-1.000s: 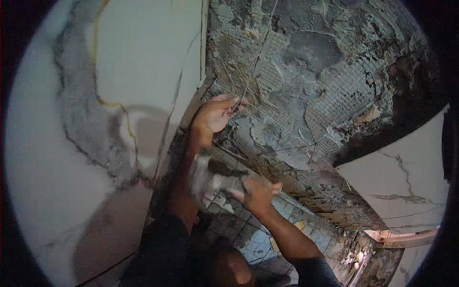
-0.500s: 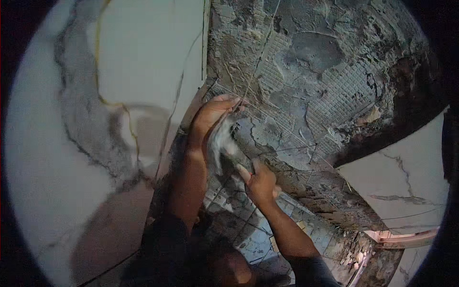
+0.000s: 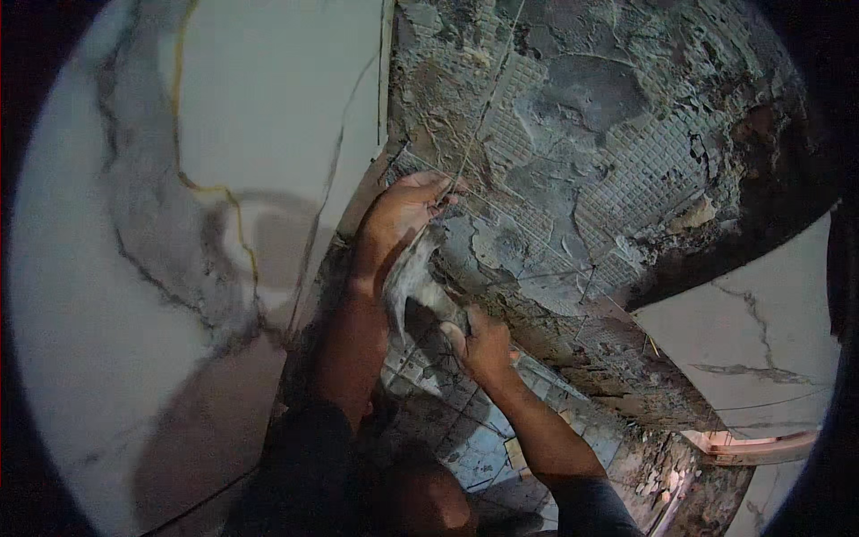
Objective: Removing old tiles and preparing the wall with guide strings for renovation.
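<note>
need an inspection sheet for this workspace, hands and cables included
Surface: rough grey cement, patchy, with grid imprints
Job's things: pale hammer-like tool, exact type unclear
Clutter: pale broken rubble and a flat yellowish piece, toward lower right
Hands: bare left hand at the cement's edge, hold unclear; bare right hand gripping the tool
Cables: nothing certain; thin pale line, string or wire, runs to the left hand
Surroundings: white, grey-veined slabs at left and right

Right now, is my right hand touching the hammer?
Touching. The head view shows the right hand gripping the hammer by its handle.
</note>
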A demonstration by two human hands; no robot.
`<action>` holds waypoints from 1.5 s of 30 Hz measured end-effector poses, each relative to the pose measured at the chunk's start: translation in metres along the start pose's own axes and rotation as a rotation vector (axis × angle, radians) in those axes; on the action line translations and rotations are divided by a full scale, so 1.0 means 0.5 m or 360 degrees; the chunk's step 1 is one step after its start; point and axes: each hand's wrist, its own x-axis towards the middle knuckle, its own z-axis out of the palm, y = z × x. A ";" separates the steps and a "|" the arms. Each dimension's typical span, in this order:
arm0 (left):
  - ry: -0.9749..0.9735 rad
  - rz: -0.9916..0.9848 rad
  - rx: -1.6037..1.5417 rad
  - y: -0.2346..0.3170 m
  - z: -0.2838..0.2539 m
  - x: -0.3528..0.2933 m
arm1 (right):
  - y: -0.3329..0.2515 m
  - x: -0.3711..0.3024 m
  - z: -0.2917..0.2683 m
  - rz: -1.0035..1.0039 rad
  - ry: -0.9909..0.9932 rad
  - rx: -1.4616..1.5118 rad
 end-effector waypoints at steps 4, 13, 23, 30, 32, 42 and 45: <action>-0.0016 0.0007 -0.0062 0.008 0.010 -0.008 | -0.018 -0.007 -0.011 -0.0831 -0.0078 -0.0179; -0.0018 -0.0026 0.0046 -0.007 0.000 0.003 | -0.038 -0.007 0.023 -0.0356 0.0056 -0.0007; -0.0031 -0.0052 -0.0109 -0.007 0.016 -0.004 | -0.017 0.015 -0.002 -0.0227 0.0073 -0.0237; 0.0076 0.0077 0.0104 0.026 -0.046 -0.047 | -0.051 0.056 0.018 0.0000 -0.0090 -0.0153; 0.0000 0.0022 0.0039 -0.036 -0.010 0.013 | -0.017 0.018 0.016 -0.0034 0.0030 -0.0251; 0.0024 -0.0087 0.0003 -0.005 -0.021 0.008 | -0.016 0.012 0.030 -0.0130 0.0147 -0.0020; -0.0091 0.0151 -0.0175 -0.021 -0.017 0.008 | -0.024 -0.001 0.002 -0.0533 -0.0015 -0.0036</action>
